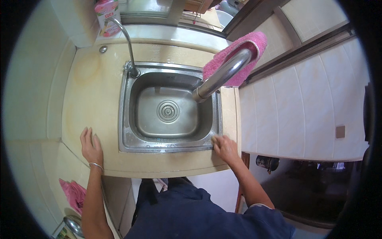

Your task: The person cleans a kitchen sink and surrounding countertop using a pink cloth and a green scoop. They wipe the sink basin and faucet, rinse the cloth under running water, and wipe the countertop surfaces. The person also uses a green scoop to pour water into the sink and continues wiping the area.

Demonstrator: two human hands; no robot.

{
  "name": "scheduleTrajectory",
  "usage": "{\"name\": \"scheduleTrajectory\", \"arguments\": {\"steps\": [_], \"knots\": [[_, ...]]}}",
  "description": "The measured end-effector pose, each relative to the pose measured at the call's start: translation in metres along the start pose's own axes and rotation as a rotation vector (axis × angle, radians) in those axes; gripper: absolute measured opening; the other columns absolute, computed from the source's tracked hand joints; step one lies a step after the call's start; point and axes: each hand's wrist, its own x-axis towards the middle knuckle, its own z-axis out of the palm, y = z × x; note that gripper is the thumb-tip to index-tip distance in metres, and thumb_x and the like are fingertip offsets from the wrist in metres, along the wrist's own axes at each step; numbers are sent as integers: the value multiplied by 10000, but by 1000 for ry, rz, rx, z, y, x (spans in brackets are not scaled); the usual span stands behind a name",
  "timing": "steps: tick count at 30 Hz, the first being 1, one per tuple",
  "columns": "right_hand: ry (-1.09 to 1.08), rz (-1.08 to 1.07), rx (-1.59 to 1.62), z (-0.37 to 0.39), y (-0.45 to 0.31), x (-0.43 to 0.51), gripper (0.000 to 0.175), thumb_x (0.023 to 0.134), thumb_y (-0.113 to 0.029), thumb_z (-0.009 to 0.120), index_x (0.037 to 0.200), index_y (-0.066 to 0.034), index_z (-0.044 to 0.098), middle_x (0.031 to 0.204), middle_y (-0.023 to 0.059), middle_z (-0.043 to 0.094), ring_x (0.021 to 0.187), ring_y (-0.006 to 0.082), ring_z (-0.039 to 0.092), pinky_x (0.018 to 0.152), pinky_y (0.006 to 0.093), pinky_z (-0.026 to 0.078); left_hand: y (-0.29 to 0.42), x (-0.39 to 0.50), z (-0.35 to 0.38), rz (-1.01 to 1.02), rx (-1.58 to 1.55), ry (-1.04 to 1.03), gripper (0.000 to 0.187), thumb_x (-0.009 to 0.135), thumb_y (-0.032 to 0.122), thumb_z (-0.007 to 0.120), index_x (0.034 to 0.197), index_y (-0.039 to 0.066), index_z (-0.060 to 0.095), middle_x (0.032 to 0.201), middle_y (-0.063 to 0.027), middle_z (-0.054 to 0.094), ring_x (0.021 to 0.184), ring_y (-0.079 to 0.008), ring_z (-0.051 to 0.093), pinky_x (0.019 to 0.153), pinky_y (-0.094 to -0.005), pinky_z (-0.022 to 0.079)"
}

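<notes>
My left hand (pixel 91 149) rests palm down on the cream countertop (pixel 89 98), left of the sink, its fingers a little apart. A bangle circles that wrist. At the front right corner of the stainless steel sink (pixel 170 148), my right hand (pixel 226 148) is curled against the rim. A small yellowish object (pixel 213 139) shows at its fingertips; most of it is hidden by the fingers. Inside the sink I see a round drain strainer (pixel 168 111) and wet steel. The thick tap spout (pixel 224 74) reaches over the right side, with a pink towel (pixel 250 38) draped around it.
A thin gooseneck tap (pixel 128 38) rises from the sink's back left corner. Behind it, a pink detergent bottle (pixel 108 18) stands on the tiled ledge. A pink cloth (pixel 74 194) and a metal bowl-like object (pixel 74 225) lie lower left. White tiles (pixel 286 110) are on the right.
</notes>
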Motion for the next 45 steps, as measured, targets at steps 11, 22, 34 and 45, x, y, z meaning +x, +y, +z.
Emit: {"name": "scheduleTrajectory", "arguments": {"steps": [11,22,34,45], "knots": [[303,-286,-186,14,30,135,162,822,-91,612,970,-120,673,912,93,560,900,287,536,760,423,398,-3,2,2,15,22,7,320,913,89,593,1228,38,623,1298,-145,576,1156,-327,594,940,-387,502],[90,-296,233,34,-67,-1,194,818,-118,648,1005,-76,677,962,129,609,952,313,572,806,436,438,-3,2,3,5,9,31,321,892,80,605,1209,39,634,1285,-145,583,1154,-321,595,943,-388,497],[216,-420,-163,16,13,81,140,805,-115,603,908,-137,697,943,52,583,899,247,542,766,400,389,-1,0,2,-8,-43,32,323,891,55,600,1212,32,626,1279,-147,582,1134,-317,607,940,-375,507],[-340,-444,-559,40,-4,89,119,773,-219,630,761,-143,722,890,53,648,958,257,557,803,448,388,5,2,-4,-42,-27,8,317,897,61,605,1212,38,633,1299,-133,581,1139,-300,615,942,-364,508]]}}
